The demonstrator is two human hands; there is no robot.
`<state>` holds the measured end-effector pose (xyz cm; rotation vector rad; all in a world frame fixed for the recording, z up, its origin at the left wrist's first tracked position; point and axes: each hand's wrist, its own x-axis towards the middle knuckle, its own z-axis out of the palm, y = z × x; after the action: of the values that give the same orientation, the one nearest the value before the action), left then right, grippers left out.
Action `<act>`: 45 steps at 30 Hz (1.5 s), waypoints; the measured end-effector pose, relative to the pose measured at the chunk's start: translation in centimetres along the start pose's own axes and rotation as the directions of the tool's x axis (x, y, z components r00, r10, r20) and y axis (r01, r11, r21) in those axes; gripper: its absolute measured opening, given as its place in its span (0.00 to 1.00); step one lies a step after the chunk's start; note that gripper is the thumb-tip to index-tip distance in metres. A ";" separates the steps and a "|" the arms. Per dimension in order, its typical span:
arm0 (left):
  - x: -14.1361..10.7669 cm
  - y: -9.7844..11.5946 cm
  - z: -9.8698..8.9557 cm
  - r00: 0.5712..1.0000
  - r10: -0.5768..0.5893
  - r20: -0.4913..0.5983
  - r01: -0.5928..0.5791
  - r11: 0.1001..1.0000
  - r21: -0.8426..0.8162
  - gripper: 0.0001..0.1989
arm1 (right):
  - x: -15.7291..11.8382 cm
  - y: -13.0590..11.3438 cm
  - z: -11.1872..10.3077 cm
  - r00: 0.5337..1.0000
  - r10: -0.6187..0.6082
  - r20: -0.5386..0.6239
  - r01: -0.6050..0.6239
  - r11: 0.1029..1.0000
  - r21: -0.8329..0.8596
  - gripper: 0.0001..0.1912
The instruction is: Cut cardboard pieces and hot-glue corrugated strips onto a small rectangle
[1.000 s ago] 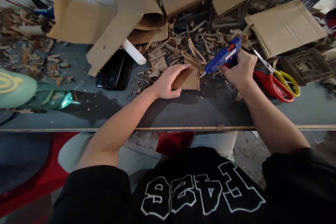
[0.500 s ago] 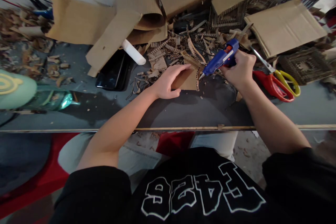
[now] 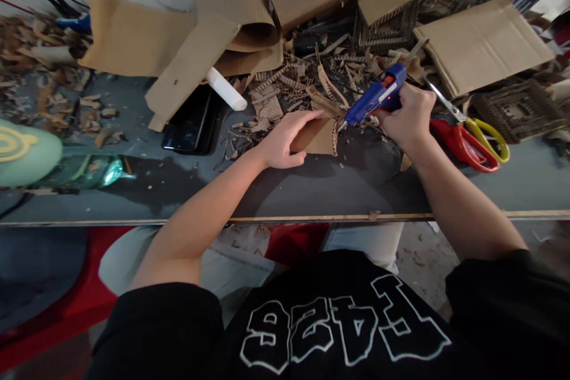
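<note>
My right hand [image 3: 407, 116] is wrapped round a blue hot glue gun [image 3: 374, 98], a small red light showing on its side. The gun's nozzle points down to the left, at the corrugated right edge of a small cardboard piece [image 3: 318, 135]. That piece stands tilted on the grey table, gripped by my left hand [image 3: 287, 141] between thumb and fingers. Part of its left side is hidden by the hand. Behind the piece lie shredded corrugated cardboard strips [image 3: 327, 80].
Right of my right hand lie scissors [image 3: 474, 142] with red and yellow handles. A dark phone [image 3: 189, 122], a white stick [image 3: 227, 89] and a rolled cardboard sheet [image 3: 236, 6] are at the left. A green bottle [image 3: 84, 169] lies at far left. Flat cardboard [image 3: 490, 44] rests back right.
The glue gun's nozzle has shifted very slightly up along the cardboard's edge. My left hand and the cardboard piece stay almost where they were.
</note>
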<state>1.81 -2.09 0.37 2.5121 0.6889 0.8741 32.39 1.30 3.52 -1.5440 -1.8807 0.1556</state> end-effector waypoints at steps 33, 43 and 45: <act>0.0 0.4 0.6 0.993 -0.070 -0.091 0.078 0.992 0.095 0.43 | 0.5 0.7 0.3 0.978 0.206 0.018 -0.203 0.973 -0.110 0.24; 0.0 1.7 0.8 0.962 -0.127 -0.240 0.183 0.957 0.225 0.42 | -0.7 0.8 0.7 1.000 0.018 -0.017 -0.020 0.993 -0.118 0.28; 0.0 1.7 1.1 0.959 -0.115 -0.259 0.181 0.951 0.249 0.42 | -1.0 0.0 1.0 0.998 -0.032 -0.048 0.027 0.994 -0.106 0.26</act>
<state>3.03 -3.65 0.43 2.5655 1.1335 1.1066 31.93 0.72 2.35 -1.5745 -1.8978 0.0047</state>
